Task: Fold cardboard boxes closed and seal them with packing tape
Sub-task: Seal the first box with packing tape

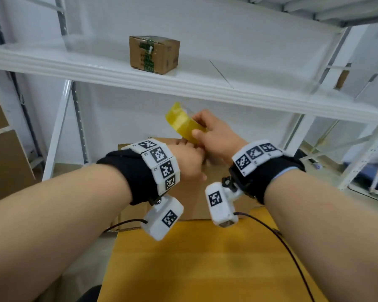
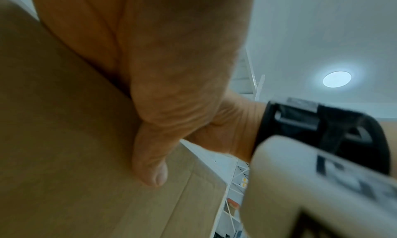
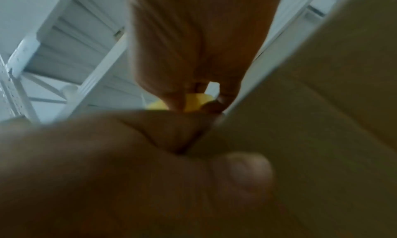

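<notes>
A brown cardboard box (image 1: 194,197) stands in front of me under the shelf. My left hand (image 1: 192,158) curls over its top edge. The left wrist view has the thumb (image 2: 152,167) lying flat on the cardboard face (image 2: 64,156); the fingers are hidden. Just above and to the right, my right hand (image 1: 207,129) grips a yellow roll of packing tape (image 1: 181,122), which is tilted up and to the left. A sliver of the yellow tape (image 3: 193,102) shows between blurred fingers in the right wrist view, beside the cardboard (image 3: 322,114). I cannot tell whether tape touches the box.
A white metal shelf (image 1: 205,88) crosses just above the hands. On it stands a small closed carton (image 1: 154,54) with green print. A yellow-brown board (image 1: 205,269) lies nearest me. Flat cardboard sheets (image 1: 4,162) lean at the left, and more racking (image 1: 358,162) stands at the right.
</notes>
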A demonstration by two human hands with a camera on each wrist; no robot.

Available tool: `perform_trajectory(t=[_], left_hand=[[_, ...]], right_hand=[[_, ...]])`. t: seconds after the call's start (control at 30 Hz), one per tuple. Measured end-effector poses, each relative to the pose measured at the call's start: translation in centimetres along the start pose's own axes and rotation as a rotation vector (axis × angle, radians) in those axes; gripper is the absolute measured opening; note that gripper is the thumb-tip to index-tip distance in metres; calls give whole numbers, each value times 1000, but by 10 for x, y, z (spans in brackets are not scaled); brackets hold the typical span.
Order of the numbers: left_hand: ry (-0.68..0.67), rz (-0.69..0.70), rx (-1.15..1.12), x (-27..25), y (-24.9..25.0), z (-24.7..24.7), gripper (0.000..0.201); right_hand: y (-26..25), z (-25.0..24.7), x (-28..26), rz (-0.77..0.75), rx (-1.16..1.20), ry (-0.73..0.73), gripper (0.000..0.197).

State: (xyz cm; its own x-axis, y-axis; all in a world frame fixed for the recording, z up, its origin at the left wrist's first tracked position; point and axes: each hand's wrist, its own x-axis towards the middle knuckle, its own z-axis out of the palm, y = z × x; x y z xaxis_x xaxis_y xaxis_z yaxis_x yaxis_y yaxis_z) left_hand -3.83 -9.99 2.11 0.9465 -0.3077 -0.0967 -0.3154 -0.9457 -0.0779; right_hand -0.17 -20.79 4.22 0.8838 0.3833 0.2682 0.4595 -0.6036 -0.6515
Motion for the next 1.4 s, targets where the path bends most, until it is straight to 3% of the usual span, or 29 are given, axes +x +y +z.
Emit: perform_trajectory(t=[0.13,0.3,0.4,0.53,0.67,0.73,0.8,0.87,0.97,1.07,1.23,1.3,1.4], left_hand=[[26,117,-101,-10,-17,-13,69],[-28,149,-262,-21,-56,-10,58],[-4,159,-202,-20,-63,1,56],[10,193,-181,-15,-65,5,54],[67,224,-268,-19,-70,8,51],[93,209,-357,-24,-72,7,51],[198,99,-544,-26,-80,2,37],[347,-48,-881,-29,-92,-8,23],[574,-107,-1166,-30,-108,-26,34],[696,-84,-1031,-27,-113,-43,9],[495,110,-799,-27,-111,-60,45],[427,158,-713,-27,-108,-66,47],[362,166,-629,-26,-103,-75,41]], right_hand=[[18,8,6,32,133,84,25],[33,8,10,103,315,99,34],[28,12,17,81,304,74,45],[5,31,30,51,422,53,45],[3,47,36,21,470,152,16],[10,46,36,47,543,172,16],[15,45,35,57,596,158,20],[15,45,33,50,589,134,32],[11,46,30,20,530,87,54],[6,45,26,8,491,70,50],[2,47,23,-5,387,30,69],[0,47,22,-12,344,21,75],[-3,45,20,-12,326,12,66]])
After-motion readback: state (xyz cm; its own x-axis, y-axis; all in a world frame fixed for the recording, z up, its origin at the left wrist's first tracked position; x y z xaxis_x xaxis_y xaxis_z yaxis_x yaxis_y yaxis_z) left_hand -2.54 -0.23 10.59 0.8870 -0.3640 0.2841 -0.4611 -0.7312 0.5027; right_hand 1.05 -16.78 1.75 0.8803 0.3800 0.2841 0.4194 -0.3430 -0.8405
